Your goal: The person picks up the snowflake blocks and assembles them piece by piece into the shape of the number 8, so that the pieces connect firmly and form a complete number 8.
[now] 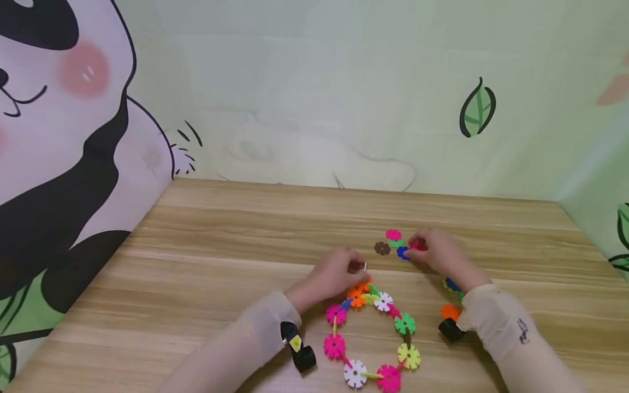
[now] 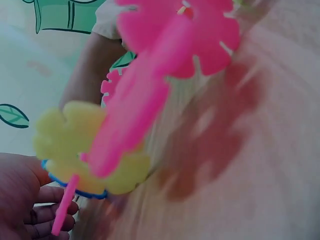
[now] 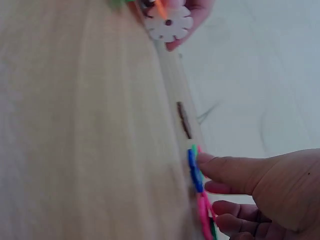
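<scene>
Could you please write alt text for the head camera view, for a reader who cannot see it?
Two hands work with colourful flower-shaped discs on a wooden table: the left hand touches a linked ring of discs, the right hand reaches a small cluster of discs.

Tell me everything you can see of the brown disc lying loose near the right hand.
The brown disc is a small, flat, flower-shaped piece with notched edges, plastic by its look. It lies flat on the wooden table, apart from the other pieces, just left of the blue disc that the right hand touches. Nothing touches it.
</scene>
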### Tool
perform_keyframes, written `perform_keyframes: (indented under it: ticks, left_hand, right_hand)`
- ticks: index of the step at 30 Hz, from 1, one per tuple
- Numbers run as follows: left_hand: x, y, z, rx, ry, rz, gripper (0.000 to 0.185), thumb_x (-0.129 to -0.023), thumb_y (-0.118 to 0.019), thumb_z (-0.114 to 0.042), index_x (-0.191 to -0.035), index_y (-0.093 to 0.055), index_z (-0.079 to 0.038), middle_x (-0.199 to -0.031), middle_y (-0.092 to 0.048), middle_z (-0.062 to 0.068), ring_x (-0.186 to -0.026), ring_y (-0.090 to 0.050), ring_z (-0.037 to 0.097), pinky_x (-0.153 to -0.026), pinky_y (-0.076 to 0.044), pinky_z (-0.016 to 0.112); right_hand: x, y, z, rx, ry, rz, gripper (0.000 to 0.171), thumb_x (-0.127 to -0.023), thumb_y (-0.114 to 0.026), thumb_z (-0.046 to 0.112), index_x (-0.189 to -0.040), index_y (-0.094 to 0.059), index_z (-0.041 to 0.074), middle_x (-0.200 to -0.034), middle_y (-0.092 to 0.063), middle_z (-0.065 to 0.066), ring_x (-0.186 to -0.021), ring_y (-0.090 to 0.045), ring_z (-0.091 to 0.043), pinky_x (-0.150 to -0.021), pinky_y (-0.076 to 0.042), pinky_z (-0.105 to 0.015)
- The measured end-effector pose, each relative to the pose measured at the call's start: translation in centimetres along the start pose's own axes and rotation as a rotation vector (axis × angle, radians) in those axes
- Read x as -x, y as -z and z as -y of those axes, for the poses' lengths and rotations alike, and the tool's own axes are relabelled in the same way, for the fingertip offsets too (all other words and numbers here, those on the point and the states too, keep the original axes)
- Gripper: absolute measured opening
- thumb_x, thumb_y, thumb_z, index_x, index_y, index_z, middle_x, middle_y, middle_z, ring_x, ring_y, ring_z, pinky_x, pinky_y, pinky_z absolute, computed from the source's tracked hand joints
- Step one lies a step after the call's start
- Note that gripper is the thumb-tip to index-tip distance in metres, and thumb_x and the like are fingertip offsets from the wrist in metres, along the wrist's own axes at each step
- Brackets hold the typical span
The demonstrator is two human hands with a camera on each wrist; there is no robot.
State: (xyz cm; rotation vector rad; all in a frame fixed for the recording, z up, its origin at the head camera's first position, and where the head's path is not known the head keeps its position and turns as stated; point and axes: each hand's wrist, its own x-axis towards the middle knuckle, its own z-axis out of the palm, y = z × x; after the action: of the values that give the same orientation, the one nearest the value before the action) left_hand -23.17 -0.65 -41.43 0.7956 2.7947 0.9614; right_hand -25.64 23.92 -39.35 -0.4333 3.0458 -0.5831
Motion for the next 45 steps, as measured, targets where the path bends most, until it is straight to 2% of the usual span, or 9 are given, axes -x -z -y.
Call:
perform_keyframes:
  ticks: [4,9,13,18,25,29,34,38,45]
  left_hand:
    - [0.1,-0.2,-0.3,-0.001,-0.026,0.022,0.033,-0.088,-0.070,-0.029,-0.112,-0.070,-0.007,-0.091,-0.065,0.003,-0.078,-0.053,0.009,-0.069,-0.044,0.018]
    - [0.1,-0.5,-0.4,0.056,-0.017,0.016,0.030,-0.087,-0.071,-0.026,-0.110,-0.067,-0.006,-0.092,-0.069,0.003,-0.077,-0.057,0.009,-0.070,-0.046,0.017]
    - [0.3,-0.6,-0.4,0.103,0.005,-0.007,0.023,-0.086,-0.073,-0.024,-0.099,-0.063,-0.008,-0.092,-0.069,0.003,-0.077,-0.059,0.009,-0.071,-0.047,0.017]
    - [0.4,-0.8,-0.5,0.051,0.001,-0.035,0.020,-0.087,-0.072,-0.028,-0.090,-0.060,-0.012,-0.086,-0.066,0.000,-0.073,-0.055,0.007,-0.067,-0.045,0.017]
    - [0.5,-0.9,-0.6,-0.015,-0.015,-0.045,0.016,-0.088,-0.070,-0.028,-0.089,-0.063,-0.013,-0.084,-0.067,-0.002,-0.071,-0.054,0.005,-0.066,-0.044,0.016]
    - [0.5,-0.9,-0.4,0.004,-0.004,-0.049,0.014,-0.089,-0.068,-0.025,-0.092,-0.064,-0.012,-0.084,-0.068,-0.001,-0.071,-0.055,0.007,-0.065,-0.044,0.017]
    - [0.4,-0.9,-0.1,0.045,0.008,-0.064,0.013,-0.090,-0.067,-0.023,-0.094,-0.064,-0.011,-0.085,-0.069,0.000,-0.072,-0.057,0.008,-0.065,-0.045,0.017]
    - [0.3,-0.9,-0.1,0.060,0.001,-0.072,0.014,-0.090,-0.068,-0.023,-0.094,-0.064,-0.010,-0.085,-0.069,0.001,-0.071,-0.057,0.008,-0.065,-0.045,0.017]
    - [0.3,-0.9,-0.5,0.061,-0.016,-0.084,0.014,-0.089,-0.069,-0.022,-0.092,-0.065,-0.010,-0.084,-0.070,0.001,-0.072,-0.056,0.009,-0.067,-0.046,0.016]
  right_hand:
    - [-0.2,-0.6,0.1,-0.010,-0.005,0.005,0.027,-0.085,-0.072,0.022,-0.102,-0.067,0.001,-0.087,-0.061,-0.013,-0.079,-0.054,-0.022,-0.071,-0.048,-0.035]
    - [-0.3,-1.0,0.2,-0.065,0.013,-0.019,0.021,-0.084,-0.073,0.016,-0.095,-0.065,0.000,-0.089,-0.063,-0.014,-0.081,-0.057,-0.024,-0.076,-0.050,-0.041]
    - [-0.5,-1.3,0.3,-0.092,0.005,-0.035,0.028,-0.086,-0.071,0.021,-0.102,-0.064,-0.001,-0.094,-0.066,-0.015,-0.085,-0.060,-0.025,-0.079,-0.051,-0.042]
    - [-0.9,-1.6,0.7,-0.077,-0.005,-0.032,0.032,-0.087,-0.071,0.027,-0.104,-0.066,-0.001,-0.089,-0.065,-0.014,-0.080,-0.058,-0.024,-0.075,-0.050,-0.040]
    - [-1.1,-1.7,1.2,-0.109,0.004,-0.023,0.025,-0.086,-0.071,0.016,-0.098,-0.060,-0.002,-0.091,-0.063,-0.015,-0.081,-0.056,-0.024,-0.076,-0.050,-0.038]
    - [-0.8,-1.6,1.8,-0.260,-0.002,-0.012,0.016,-0.090,-0.065,0.009,-0.100,-0.058,-0.002,-0.086,-0.064,-0.014,-0.070,-0.057,-0.018,-0.062,-0.050,-0.029]
    - [-0.6,-2.1,2.8,-0.519,0.006,0.075,0.015,-0.095,-0.057,0.006,-0.105,-0.060,-0.005,-0.078,-0.066,-0.012,-0.052,-0.055,-0.013,-0.048,-0.049,-0.025]
    - [-0.7,-2.8,3.1,-0.587,0.033,0.118,0.019,-0.097,-0.054,0.007,-0.107,-0.062,-0.007,-0.071,-0.062,-0.008,-0.050,-0.051,-0.010,-0.048,-0.047,-0.022]
    - [-0.9,-3.8,3.0,-0.650,0.068,0.095,0.022,-0.097,-0.053,0.008,-0.107,-0.064,-0.008,-0.069,-0.059,-0.004,-0.054,-0.048,-0.008,-0.048,-0.041,-0.020]
